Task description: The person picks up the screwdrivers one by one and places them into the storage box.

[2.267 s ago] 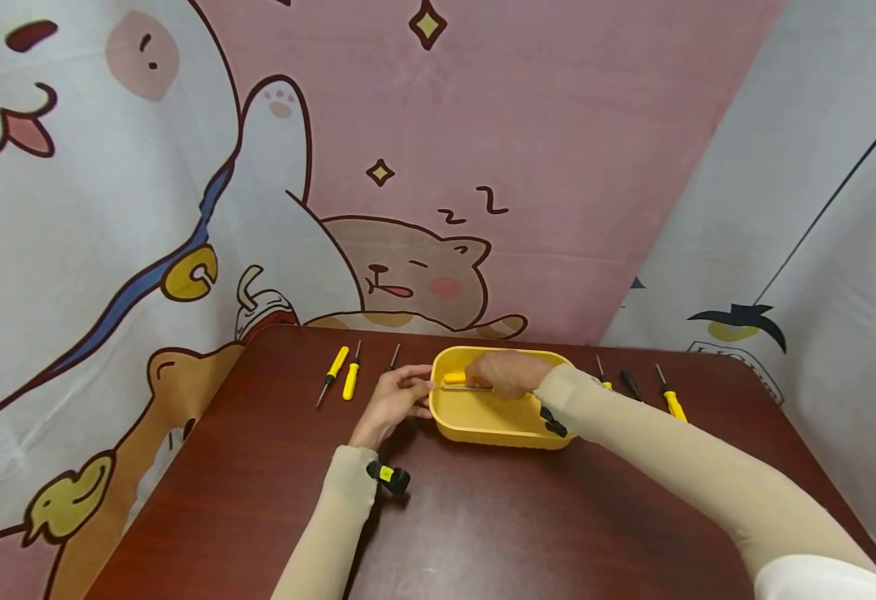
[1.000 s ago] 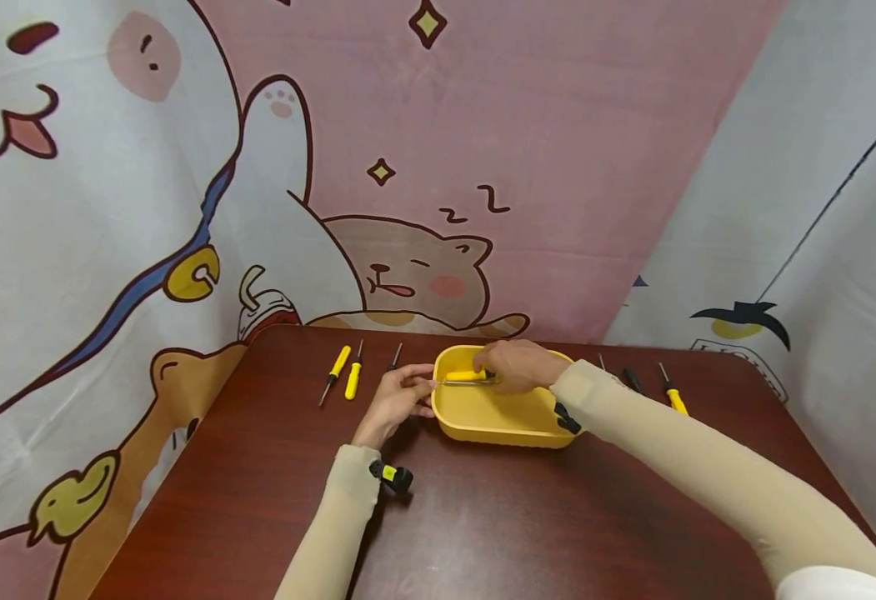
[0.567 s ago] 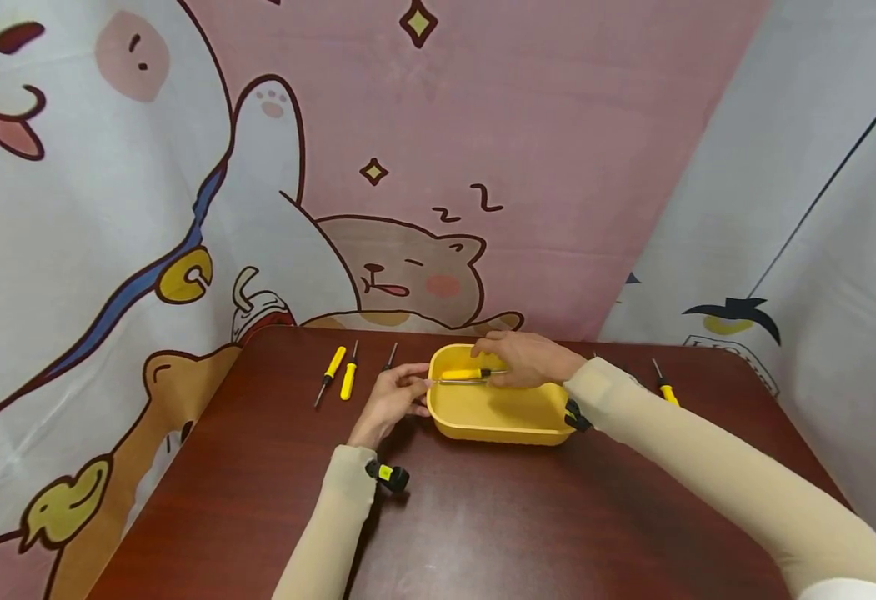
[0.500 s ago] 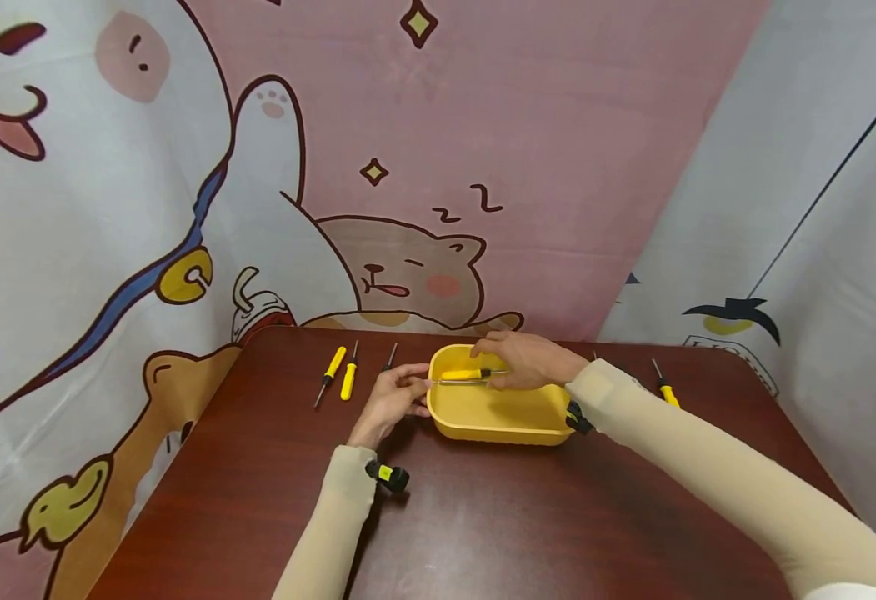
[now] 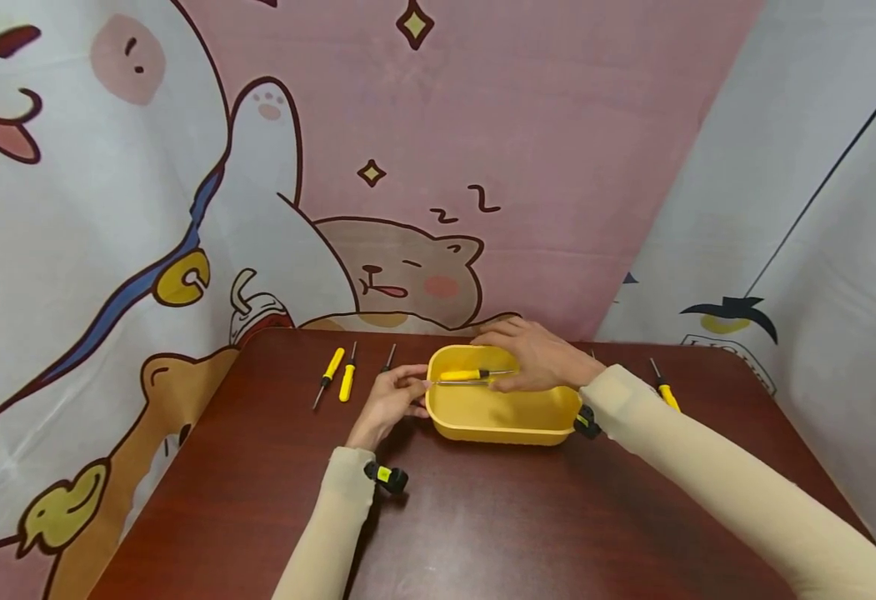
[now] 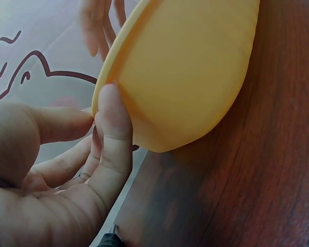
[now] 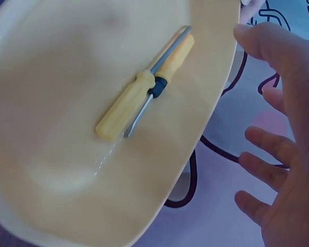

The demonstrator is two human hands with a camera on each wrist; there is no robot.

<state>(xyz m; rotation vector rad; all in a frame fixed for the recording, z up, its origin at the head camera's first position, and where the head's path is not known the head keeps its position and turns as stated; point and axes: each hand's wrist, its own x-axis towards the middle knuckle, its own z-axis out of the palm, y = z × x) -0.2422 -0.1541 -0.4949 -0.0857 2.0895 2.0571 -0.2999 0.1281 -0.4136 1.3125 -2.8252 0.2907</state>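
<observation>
A yellow plastic box (image 5: 501,435) stands on the table. My left hand (image 5: 388,404) pinches its left rim between thumb and fingers, which the left wrist view shows close up. Inside lie two screwdrivers side by side, pointing opposite ways: a yellow-handled screwdriver (image 7: 121,110) and a yellow-handled screwdriver with a black collar (image 7: 176,55). Over the back of the box is my right hand (image 5: 538,357), its fingers spread and holding nothing. In the right wrist view the thumb is close to the rim and the other fingers are outside it.
Left of the box lie two yellow-handled screwdrivers (image 5: 329,367) and a dark-handled screwdriver (image 5: 388,358). Another yellow screwdriver (image 5: 664,387) lies to the right, partly behind my right sleeve (image 5: 700,450). A patterned cloth (image 5: 558,167) hangs behind the table (image 5: 483,525).
My right hand has let go of a screwdriver in the box and moved up and right, its fingers spreading. Both screwdrivers stay inside. The left hand keeps its grip on the rim.
</observation>
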